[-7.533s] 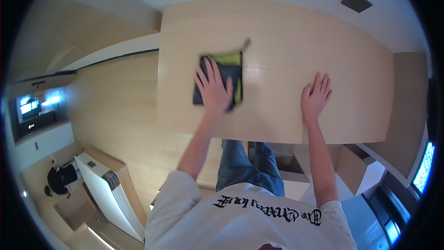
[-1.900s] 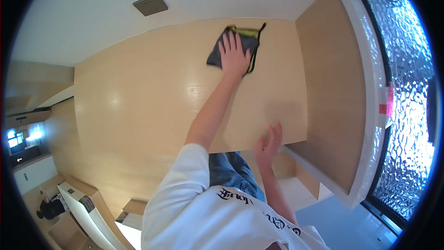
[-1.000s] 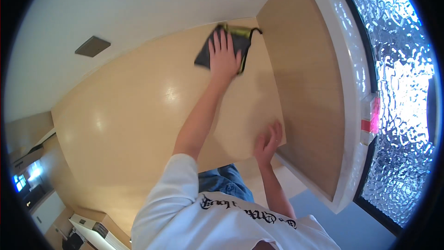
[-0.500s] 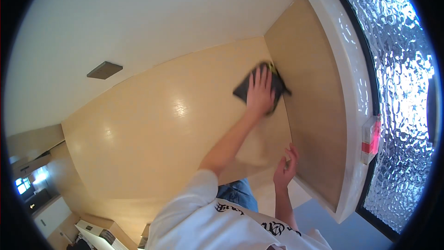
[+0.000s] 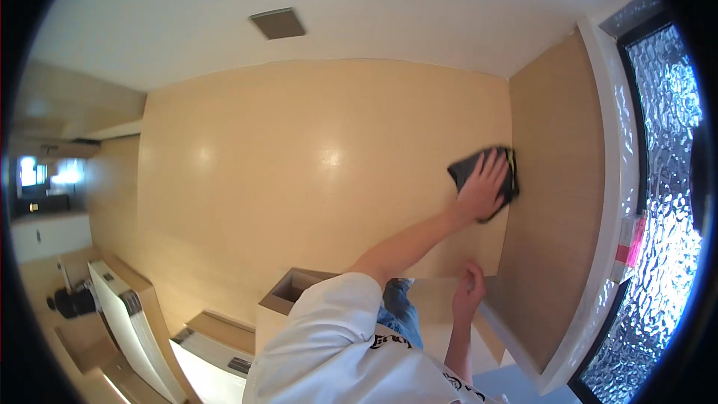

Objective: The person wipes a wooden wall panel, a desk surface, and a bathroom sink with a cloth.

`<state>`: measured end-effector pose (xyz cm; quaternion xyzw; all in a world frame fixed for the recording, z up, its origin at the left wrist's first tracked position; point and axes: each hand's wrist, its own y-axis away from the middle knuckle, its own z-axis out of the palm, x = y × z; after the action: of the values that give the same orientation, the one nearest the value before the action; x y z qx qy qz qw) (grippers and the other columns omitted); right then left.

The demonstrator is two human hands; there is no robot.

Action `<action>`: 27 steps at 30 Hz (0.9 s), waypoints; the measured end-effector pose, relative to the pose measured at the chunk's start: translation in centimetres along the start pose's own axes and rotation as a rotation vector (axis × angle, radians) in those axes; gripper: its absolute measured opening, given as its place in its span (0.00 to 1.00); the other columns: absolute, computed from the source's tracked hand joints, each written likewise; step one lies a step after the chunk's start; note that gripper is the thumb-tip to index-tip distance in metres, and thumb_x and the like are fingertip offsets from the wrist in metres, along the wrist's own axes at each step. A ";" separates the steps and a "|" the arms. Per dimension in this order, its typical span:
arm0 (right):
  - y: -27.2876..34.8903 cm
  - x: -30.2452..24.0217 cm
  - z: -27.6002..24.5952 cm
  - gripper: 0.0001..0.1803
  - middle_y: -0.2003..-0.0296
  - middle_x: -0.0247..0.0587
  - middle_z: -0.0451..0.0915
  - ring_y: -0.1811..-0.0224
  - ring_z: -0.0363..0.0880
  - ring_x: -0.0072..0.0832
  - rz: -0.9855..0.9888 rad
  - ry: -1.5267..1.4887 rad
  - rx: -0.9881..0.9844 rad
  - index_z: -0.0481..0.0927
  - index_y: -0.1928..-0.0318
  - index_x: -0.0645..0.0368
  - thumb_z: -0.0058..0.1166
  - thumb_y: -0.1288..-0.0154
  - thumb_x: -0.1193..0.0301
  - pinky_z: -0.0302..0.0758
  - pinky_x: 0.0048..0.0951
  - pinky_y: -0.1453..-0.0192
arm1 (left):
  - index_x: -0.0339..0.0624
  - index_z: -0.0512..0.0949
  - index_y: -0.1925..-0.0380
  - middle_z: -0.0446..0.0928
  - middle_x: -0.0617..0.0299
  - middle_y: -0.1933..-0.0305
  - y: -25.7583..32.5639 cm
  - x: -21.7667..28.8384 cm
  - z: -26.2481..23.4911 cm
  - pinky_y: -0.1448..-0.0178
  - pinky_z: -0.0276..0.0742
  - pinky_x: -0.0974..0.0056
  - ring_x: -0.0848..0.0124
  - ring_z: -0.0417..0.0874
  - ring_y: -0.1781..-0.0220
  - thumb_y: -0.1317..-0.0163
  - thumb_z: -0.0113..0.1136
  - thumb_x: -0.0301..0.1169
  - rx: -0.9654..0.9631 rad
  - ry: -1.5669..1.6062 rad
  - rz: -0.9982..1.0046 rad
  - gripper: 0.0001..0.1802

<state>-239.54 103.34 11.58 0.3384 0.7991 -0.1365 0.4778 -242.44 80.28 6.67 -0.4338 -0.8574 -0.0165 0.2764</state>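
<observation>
My left hand (image 5: 483,188) lies with its fingers spread on a dark grey cloth (image 5: 465,168) with a yellow-green edge, holding it under the palm against a broad, shiny light-wood surface (image 5: 262,194). The cloth lies close to the corner where that surface meets a wooden side panel (image 5: 553,179). Lower down, near the surface's front edge and apart from the panel, my right hand (image 5: 468,290) is raised with its fingers loosely curled. Nothing shows in it.
Along the right runs a white ledge (image 5: 622,142) beside a black-framed textured glass window (image 5: 666,254). A small clear and pink box (image 5: 630,247) stands there. A grey plate (image 5: 278,24) sits on the pale wall. An open wooden compartment (image 5: 288,288) and white boxy units (image 5: 213,366) are at lower left.
The whole view has shifted, with the surface and both hands farther right in the picture. My left hand still presses the cloth near the corner. My right hand's fingers have curled in.
</observation>
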 end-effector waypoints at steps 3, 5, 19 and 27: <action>1.2 0.3 -1.1 0.08 0.57 0.47 0.82 0.51 0.80 0.34 0.032 -0.008 -0.122 0.78 0.57 0.65 0.49 0.35 0.80 0.73 0.33 0.43 | 0.30 0.60 0.32 0.52 0.39 0.25 6.1 2.8 -1.1 0.22 0.40 0.40 0.43 0.46 0.22 0.41 0.56 0.51 0.065 0.180 0.006 0.44; 3.1 -0.7 -2.2 0.08 0.58 0.47 0.82 0.52 0.80 0.34 -0.025 0.005 -0.173 0.79 0.57 0.65 0.48 0.34 0.80 0.73 0.33 0.43 | 0.30 0.60 0.32 0.51 0.39 0.24 10.0 4.9 -1.9 0.23 0.40 0.36 0.42 0.44 0.21 0.42 0.57 0.55 0.010 0.111 -0.012 0.47; 10.7 5.1 -8.8 0.09 0.62 0.47 0.86 0.57 0.85 0.36 -0.228 0.237 -0.610 0.81 0.55 0.63 0.51 0.32 0.74 0.78 0.31 0.51 | 0.57 0.59 0.28 0.52 0.59 0.22 24.7 3.1 -2.0 0.28 0.53 0.35 0.50 0.53 0.23 0.43 0.58 0.34 0.044 -0.511 -0.059 0.40; 11.3 6.4 -12.5 0.11 0.60 0.46 0.86 0.56 0.85 0.33 -0.187 0.112 -0.543 0.81 0.53 0.64 0.52 0.32 0.74 0.78 0.30 0.50 | 0.58 0.49 0.25 0.44 0.60 0.20 30.2 -1.1 -10.1 0.29 0.52 0.30 0.44 0.47 0.22 0.45 0.64 0.30 -0.112 -0.509 -0.661 0.50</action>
<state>-242.42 121.04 13.60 0.1299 0.8591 0.0580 0.4917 -214.56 95.55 8.34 -0.1400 -0.9891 -0.0433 0.0114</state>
